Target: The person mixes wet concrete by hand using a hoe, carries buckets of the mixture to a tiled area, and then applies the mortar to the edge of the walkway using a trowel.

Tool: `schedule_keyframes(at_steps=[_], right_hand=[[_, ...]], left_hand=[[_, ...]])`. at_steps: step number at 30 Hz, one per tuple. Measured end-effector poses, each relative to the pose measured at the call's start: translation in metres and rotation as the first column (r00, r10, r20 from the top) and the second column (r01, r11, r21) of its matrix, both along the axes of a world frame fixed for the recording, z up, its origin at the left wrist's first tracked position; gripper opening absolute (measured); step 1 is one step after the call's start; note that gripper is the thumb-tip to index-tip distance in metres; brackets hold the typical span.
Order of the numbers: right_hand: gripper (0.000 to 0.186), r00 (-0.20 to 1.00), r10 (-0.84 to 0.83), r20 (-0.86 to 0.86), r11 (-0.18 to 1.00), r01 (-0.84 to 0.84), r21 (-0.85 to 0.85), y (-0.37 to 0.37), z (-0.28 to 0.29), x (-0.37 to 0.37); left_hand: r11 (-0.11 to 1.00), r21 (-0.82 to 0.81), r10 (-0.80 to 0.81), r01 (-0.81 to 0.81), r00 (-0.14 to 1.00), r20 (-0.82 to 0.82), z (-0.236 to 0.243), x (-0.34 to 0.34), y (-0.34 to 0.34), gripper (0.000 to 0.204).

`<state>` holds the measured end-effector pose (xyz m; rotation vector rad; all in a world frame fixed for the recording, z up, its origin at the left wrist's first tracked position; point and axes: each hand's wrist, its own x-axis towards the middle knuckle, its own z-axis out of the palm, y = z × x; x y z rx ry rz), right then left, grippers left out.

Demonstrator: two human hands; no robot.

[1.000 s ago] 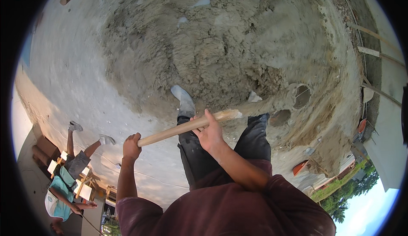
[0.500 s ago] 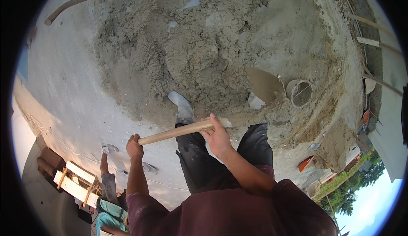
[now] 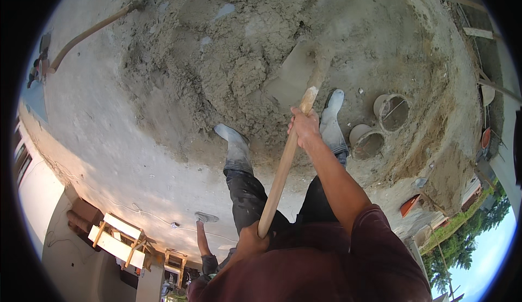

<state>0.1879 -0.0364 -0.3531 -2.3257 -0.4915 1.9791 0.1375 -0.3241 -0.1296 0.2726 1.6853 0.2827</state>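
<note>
My right hand (image 3: 305, 125) is closed around the wooden handle of a wide-bladed hoe (image 3: 284, 177), partway along it. Down at the handle's butt end, close to my body, my left hand (image 3: 253, 240) is wrapped round the wood. Caked with mortar, the hoe's upper shaft slants away from me to a broad flat blade (image 3: 291, 76), which lies against the wet grey mortar (image 3: 234, 62). Part of the blade's edge blends into the mix. My feet, in pale mud-smeared boots (image 3: 235, 141), stand at the near edge of the heap.
Two mortar-coated buckets (image 3: 391, 111) stand right of my right boot. Another long-handled tool (image 3: 92, 35) lies at the far left. A person's bare leg (image 3: 202, 239) is behind my left side, near wooden trestles (image 3: 117, 239). An orange-red tool (image 3: 409, 206) rests at the right.
The hoe has swung from nearly crosswise to pointing away from me, its blade moving left onto the mortar. My left hand has come in toward my body; my right hand has moved forward and right.
</note>
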Motion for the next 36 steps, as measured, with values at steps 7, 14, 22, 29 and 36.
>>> schedule_keyframes(at_steps=[7, 14, 22, 29, 36], right_hand=[[0.028, 0.971, 0.232, 0.054, 0.893, -0.235, 0.384, 0.159, 0.024, 0.018], [0.019, 0.974, 0.219, -0.05, 0.971, -0.222, -0.083, 0.01, -0.027, 0.044], [0.013, 0.933, -0.248, -0.261, 0.929, 0.153, -0.337, 0.013, 0.032, 0.118], [0.013, 0.679, -0.617, -0.398, 0.777, 0.447, -0.442, 0.051, 0.075, 0.266], [0.01, 0.701, -0.678, -0.223, 0.719, 0.695, -0.004, 0.111, 0.158, 0.358]], left_hand=[[0.918, 0.25, 0.258, -0.309, 0.942, 0.217, -0.083, 0.073, 0.149, 0.03], [0.925, -0.228, 0.356, -0.304, 0.904, 0.238, -0.002, 0.066, 0.123, 0.032], [0.946, -0.164, 0.323, -0.279, 0.808, 0.492, 0.098, 0.072, 0.22, 0.037], [1.0, -0.021, 0.012, 0.006, 0.685, 0.728, 0.142, 0.17, 0.28, 0.065], [0.878, 0.384, -0.476, 0.286, 0.614, 0.63, 0.143, 0.189, 0.297, 0.064]])
